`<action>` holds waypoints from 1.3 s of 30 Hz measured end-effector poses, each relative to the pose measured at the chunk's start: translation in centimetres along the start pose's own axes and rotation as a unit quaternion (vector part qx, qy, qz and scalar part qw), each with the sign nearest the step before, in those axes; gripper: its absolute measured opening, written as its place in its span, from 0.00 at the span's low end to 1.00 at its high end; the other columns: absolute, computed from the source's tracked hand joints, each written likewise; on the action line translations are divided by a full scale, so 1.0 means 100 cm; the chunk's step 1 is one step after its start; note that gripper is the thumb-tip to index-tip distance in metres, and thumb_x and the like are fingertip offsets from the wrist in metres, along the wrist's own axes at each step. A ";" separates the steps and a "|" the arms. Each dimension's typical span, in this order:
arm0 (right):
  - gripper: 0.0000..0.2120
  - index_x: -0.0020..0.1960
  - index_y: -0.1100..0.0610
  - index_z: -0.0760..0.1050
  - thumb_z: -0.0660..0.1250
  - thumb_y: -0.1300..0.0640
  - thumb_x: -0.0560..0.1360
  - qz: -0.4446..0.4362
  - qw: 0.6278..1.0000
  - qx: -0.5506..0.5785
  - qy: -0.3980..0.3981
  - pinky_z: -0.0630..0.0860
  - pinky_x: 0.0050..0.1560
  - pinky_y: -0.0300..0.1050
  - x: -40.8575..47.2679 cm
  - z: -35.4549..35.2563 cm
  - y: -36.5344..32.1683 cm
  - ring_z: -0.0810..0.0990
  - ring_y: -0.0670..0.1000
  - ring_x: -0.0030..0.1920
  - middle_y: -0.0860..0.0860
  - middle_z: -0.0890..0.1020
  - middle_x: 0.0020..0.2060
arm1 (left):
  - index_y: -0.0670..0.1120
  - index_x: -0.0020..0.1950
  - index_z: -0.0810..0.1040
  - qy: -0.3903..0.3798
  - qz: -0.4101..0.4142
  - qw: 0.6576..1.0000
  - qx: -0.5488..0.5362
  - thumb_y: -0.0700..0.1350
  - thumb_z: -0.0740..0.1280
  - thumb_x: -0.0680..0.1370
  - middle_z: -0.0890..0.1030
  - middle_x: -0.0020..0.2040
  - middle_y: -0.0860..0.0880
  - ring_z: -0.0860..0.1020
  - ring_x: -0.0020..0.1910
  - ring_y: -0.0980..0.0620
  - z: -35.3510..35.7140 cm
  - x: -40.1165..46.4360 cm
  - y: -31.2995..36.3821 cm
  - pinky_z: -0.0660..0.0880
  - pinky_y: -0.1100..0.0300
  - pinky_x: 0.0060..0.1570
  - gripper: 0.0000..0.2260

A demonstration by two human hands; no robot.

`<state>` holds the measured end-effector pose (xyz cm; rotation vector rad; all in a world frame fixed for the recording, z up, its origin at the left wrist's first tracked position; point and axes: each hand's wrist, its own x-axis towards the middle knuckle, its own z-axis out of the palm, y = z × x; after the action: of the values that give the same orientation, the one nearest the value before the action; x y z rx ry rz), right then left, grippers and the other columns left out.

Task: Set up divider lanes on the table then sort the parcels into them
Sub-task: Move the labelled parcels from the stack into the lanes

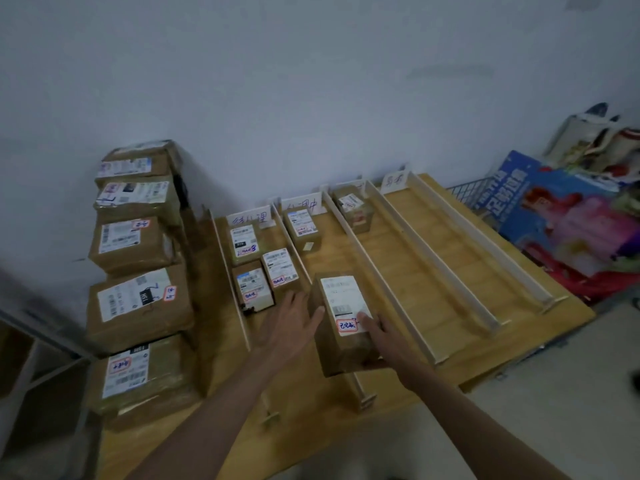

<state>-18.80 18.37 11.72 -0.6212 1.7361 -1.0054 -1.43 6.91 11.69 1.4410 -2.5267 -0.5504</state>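
The fingers of the right hand curl over the near right corner of a brown parcel, the thumb lying on top beside its red-edged sticker and the rest apparently wrapped under the near end, out of sight. The left hand lies with fingers straight and spread, the thumb tip touching the parcel's left edge; it holds nothing and seems only to steady the box.

The parcel sits just below the middle of the frame, tilted, its near end raised over the foot of a white divider rail, so it looks carried rather than resting in a lane. It is a taped cardboard box with a white shipping label on top. Judging by the one-handed hold, it is probably light, and it looks stiff enough not to sag. The tape and glossy label could be slick, so a hold across the short end or under the base seems safer than pinching the top face.

Around it, on the wooden desk, rails mark out lanes running toward the wall, with handwritten paper signs at their far ends. Several smaller parcels already lie in the left lanes, while the lanes at the right of the frame show bare wood. A row of larger boxes runs down the left of the frame.
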 end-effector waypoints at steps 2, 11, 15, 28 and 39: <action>0.17 0.61 0.49 0.73 0.63 0.40 0.79 -0.010 1.000 0.004 0.018 0.84 0.43 0.54 0.007 -0.024 -0.001 0.83 0.52 0.51 0.49 0.82 0.52 | 0.49 0.70 0.70 0.013 0.005 1.000 0.026 0.61 0.55 0.82 0.73 0.64 0.50 0.75 0.60 0.49 0.006 0.013 0.017 0.74 0.55 0.52 0.22; 0.16 0.56 0.48 0.74 0.63 0.38 0.77 -0.045 0.997 -0.032 0.057 0.84 0.44 0.55 0.074 -0.166 -0.013 0.84 0.51 0.49 0.49 0.84 0.51 | 0.50 0.69 0.71 0.022 -0.040 0.996 0.083 0.62 0.53 0.81 0.73 0.64 0.50 0.75 0.61 0.48 0.048 0.082 0.103 0.74 0.52 0.55 0.23; 0.14 0.56 0.50 0.75 0.64 0.40 0.78 -0.056 0.996 -0.039 0.049 0.84 0.41 0.57 0.094 -0.218 -0.020 0.85 0.51 0.47 0.49 0.84 0.48 | 0.50 0.69 0.72 0.019 -0.062 0.994 0.085 0.61 0.53 0.82 0.74 0.64 0.50 0.74 0.63 0.48 0.072 0.098 0.143 0.72 0.52 0.59 0.23; 0.10 0.56 0.48 0.74 0.64 0.44 0.80 -0.051 0.998 -0.046 0.005 0.84 0.36 0.48 0.166 -0.258 -0.041 0.82 0.45 0.43 0.42 0.82 0.44 | 0.50 0.69 0.73 0.014 -0.111 0.988 0.110 0.62 0.53 0.81 0.75 0.64 0.50 0.75 0.61 0.49 0.095 0.151 0.169 0.71 0.51 0.61 0.23; 0.19 0.64 0.52 0.71 0.63 0.41 0.80 -0.041 0.992 -0.109 0.043 0.83 0.44 0.55 0.290 -0.243 -0.063 0.82 0.49 0.45 0.45 0.81 0.47 | 0.48 0.69 0.72 0.009 -0.126 0.988 0.094 0.60 0.54 0.82 0.74 0.65 0.49 0.75 0.61 0.48 0.112 0.268 0.145 0.70 0.51 0.60 0.22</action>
<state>-52.39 0.66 6.47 -0.8035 1.9255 -0.9164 -30.39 -6.85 6.54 1.8387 -2.4535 -0.3392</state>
